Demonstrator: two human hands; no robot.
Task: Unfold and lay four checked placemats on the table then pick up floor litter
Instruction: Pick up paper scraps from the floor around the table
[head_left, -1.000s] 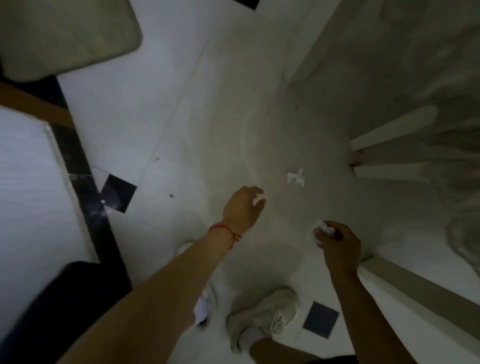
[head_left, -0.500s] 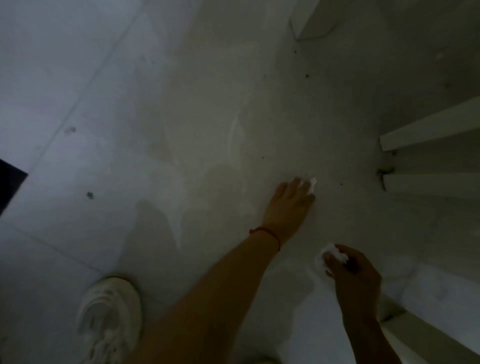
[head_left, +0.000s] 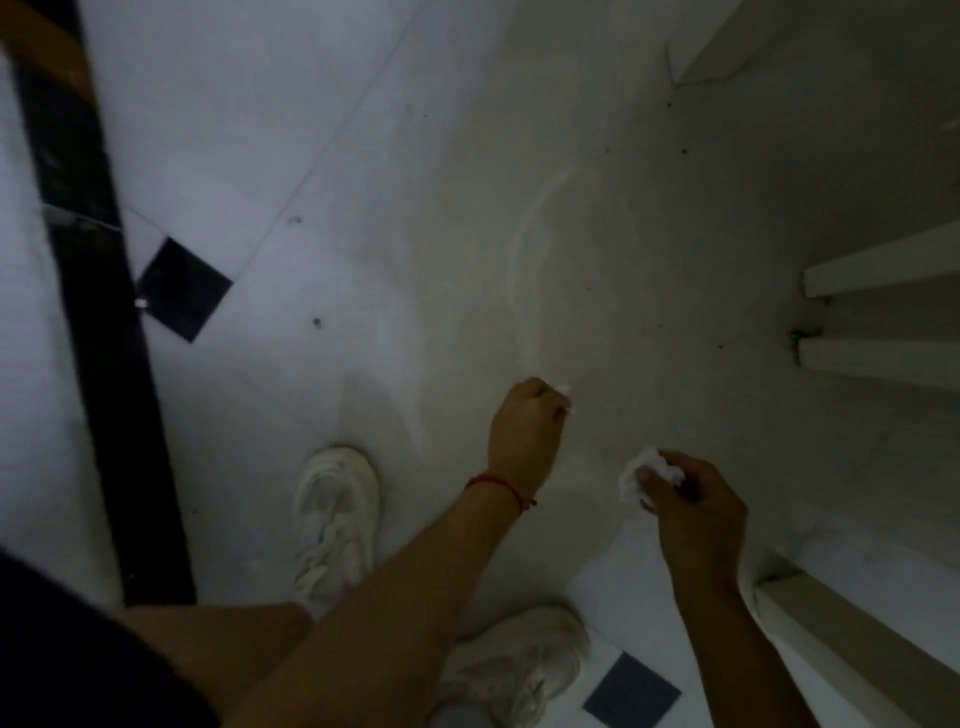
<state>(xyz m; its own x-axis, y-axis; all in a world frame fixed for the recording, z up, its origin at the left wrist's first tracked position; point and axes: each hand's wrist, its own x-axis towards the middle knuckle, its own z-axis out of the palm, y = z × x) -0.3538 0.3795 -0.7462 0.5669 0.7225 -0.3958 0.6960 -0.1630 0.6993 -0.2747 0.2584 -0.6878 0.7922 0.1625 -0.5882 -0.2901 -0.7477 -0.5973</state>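
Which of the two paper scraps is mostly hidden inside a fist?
The scrap in the left hand: only a white tip shows past its knuckles. The right hand's crumpled wad sits exposed at its fingers.

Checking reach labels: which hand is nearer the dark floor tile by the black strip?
Left. The left hand is right of the dark tile and closer to the camera; the right hand is farther right still, holding a white wad.

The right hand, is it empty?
No, the right hand pinches a crumpled white paper scrap in its fingers, above the floor.
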